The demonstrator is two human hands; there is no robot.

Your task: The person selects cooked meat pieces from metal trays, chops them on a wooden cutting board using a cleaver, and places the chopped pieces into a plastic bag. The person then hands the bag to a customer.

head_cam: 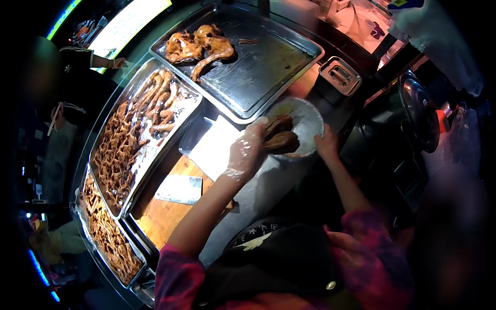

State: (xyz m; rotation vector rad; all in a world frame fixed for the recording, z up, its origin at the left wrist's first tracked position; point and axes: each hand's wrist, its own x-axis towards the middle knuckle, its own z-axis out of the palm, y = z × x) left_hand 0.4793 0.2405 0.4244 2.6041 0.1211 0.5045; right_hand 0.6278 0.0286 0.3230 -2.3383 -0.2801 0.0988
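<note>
My left hand [247, 149], in a clear plastic glove, grips dark browned pieces of meat [282, 142] that look like drumsticks. They are over the near left part of a pale round bowl [308, 120]. My right hand [326, 142] holds that bowl by its right rim. Left of my gloved hand lie a white sheet or board [215, 149] and a clear plastic container [195, 133]. A cleaver [180, 189] rests flat on a wooden cutting board [155, 221], below and left of my left hand.
Ahead, a metal tray [255, 77] holds glazed roasted poultry [209, 46]. Two more trays, with browned meat pieces [120, 155] and pale brown ones [108, 232], line the left side. A lidded metal container [341, 75] and a large pot lid [418, 112] are at right. A person [73, 89] stands across the counter.
</note>
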